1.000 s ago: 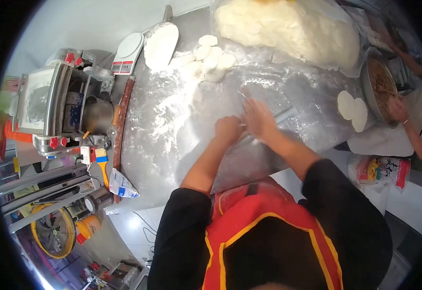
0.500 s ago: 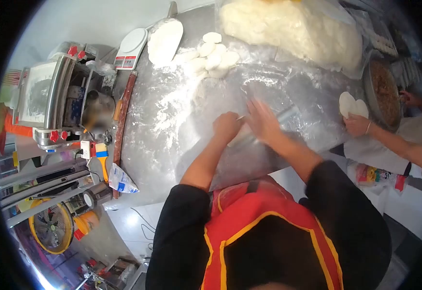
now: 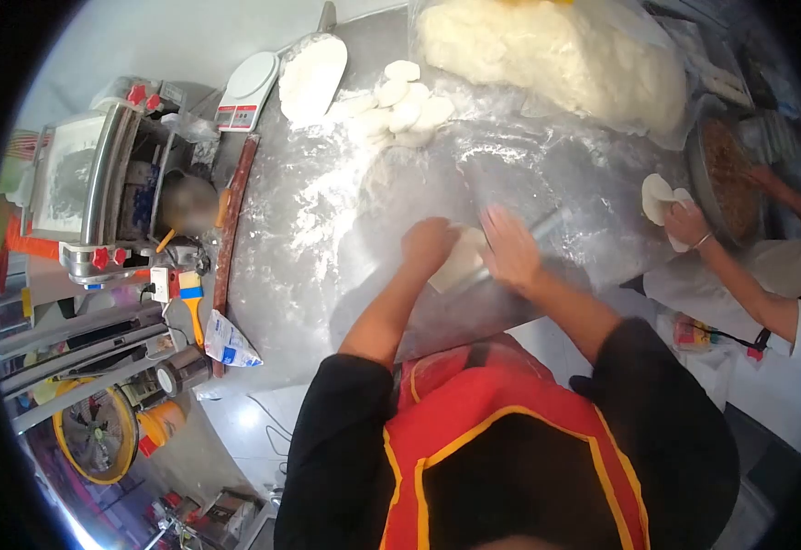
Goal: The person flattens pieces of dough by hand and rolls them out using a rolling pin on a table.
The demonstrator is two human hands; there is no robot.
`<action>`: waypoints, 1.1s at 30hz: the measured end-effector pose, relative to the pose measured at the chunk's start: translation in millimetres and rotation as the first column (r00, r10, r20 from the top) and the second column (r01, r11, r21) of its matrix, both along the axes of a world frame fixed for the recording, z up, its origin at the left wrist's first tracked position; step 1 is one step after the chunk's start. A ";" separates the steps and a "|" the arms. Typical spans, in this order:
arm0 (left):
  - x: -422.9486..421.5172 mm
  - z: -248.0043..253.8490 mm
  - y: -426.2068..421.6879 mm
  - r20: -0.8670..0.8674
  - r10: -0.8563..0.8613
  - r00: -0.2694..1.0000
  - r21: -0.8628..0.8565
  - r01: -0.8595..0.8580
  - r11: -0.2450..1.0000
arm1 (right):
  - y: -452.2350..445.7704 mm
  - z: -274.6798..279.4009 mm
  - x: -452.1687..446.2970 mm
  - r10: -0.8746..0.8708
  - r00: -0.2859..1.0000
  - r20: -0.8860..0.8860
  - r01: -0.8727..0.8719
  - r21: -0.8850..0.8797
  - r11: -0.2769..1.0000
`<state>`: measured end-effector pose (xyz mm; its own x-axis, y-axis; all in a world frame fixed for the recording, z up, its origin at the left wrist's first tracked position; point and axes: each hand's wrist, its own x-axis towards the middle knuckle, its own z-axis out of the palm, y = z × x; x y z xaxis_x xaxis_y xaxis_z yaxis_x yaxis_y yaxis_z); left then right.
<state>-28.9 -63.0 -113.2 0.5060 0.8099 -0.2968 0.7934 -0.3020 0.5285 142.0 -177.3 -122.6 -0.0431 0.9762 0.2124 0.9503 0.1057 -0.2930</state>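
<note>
A thin pale dough round [image 3: 461, 264] lies on the floured metal table, in front of me. My left hand [image 3: 430, 246] is closed, its fingers pinching the left edge of the dough. To the right, my right hand [image 3: 512, 249] lies palm down with fingers stretched out, pressing on a rolling pin [image 3: 547, 222]. The pin is blurred; its near part is hidden under the hand, and one end sticks out to the upper right. Farther back, several flat dough discs [image 3: 407, 110] are heaped on loose flour.
A scoop of flour [image 3: 313, 81] and a white scale [image 3: 249, 90] stand at the back left. A large dough mass [image 3: 547, 64] is at the back. At right, a co-worker's hand [image 3: 687, 223] holds wrappers beside a bowl of filling [image 3: 729, 174]. A long brown stick [image 3: 233, 243] edges the table.
My right hand has shifted slightly nearer to me with the pin, uncovering more of the dough round. My left hand has barely moved. The co-worker's other hand has moved into the filling bowl.
</note>
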 end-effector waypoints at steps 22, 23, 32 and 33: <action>116.2 15.6 27.9 0.426 -0.387 0.818 -0.076 0.458 0.886 | -108.1 25.1 5.5 0.161 0.985 -0.063 -0.166 -0.095 0.981; 133.0 26.9 33.4 0.634 -0.233 0.737 -0.157 0.417 0.895 | -105.1 15.5 1.5 0.145 0.986 -0.085 -0.149 -0.037 0.988; 56.7 23.1 119.5 -0.017 0.065 0.998 0.530 -0.046 0.847 | -82.7 2.3 -20.4 0.002 0.993 -0.118 0.005 0.051 0.999; 51.9 25.8 121.5 -0.023 0.012 1.000 0.551 0.003 0.834 | -83.2 0.6 -19.6 0.001 0.994 -0.108 0.004 0.042 0.999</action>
<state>23.1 58.6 -87.4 0.5005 0.8452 0.1873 0.8059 -0.5339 0.2559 122.4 -260.4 -122.1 -0.0163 0.9663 0.2570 0.9134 0.1190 -0.3893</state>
